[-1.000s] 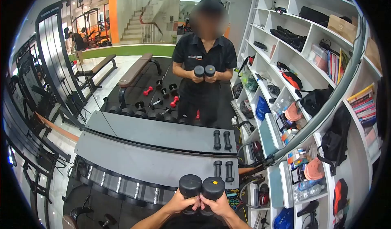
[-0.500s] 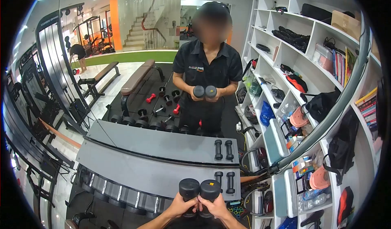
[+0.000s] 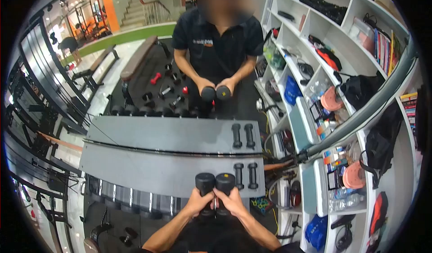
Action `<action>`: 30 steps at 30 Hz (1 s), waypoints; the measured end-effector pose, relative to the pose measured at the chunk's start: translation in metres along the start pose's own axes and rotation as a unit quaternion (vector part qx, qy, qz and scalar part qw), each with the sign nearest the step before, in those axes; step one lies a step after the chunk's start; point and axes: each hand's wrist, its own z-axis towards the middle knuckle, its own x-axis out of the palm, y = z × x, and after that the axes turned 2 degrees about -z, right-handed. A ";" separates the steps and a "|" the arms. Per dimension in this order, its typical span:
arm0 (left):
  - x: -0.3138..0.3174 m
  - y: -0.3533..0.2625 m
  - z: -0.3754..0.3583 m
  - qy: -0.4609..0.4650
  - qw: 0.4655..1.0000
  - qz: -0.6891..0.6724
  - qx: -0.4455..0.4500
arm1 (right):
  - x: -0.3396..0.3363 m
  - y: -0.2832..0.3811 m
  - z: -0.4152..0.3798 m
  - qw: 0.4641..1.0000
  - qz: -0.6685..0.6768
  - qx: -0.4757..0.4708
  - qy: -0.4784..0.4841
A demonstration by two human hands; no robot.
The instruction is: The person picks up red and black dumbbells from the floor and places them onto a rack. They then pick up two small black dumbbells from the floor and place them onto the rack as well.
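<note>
My left hand is closed around a black dumbbell, and my right hand grips a second black dumbbell that has a yellow mark on its end. Both are held upright, side by side, in front of the grey rack top; my hands hide their handles. Just beyond, to the right, two slimmer dark dumbbells, a left one and a right one, lie parallel on that surface.
A mirror behind the rack reflects me, a bench and dumbbells on the floor. Larger dumbbells line the rack's lower tier. White shelves with bottles, bags and books stand at the right, and a dumbbell lies on the floor.
The view has tilted downward, so more of my forearms shows. Both dumbbells now appear higher in the frame and slightly further left, still gripped side by side.
</note>
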 end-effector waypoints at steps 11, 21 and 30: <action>-0.027 0.061 0.051 0.014 0.997 -0.049 -0.053 | -0.021 -0.043 0.039 0.996 -0.007 0.065 -0.065; -0.037 0.093 0.086 0.000 0.995 -0.028 -0.100 | -0.047 -0.077 0.065 0.991 0.010 0.090 -0.099; -0.042 0.118 0.130 -0.022 0.994 0.041 -0.102 | -0.076 -0.111 0.103 0.980 -0.058 0.117 -0.147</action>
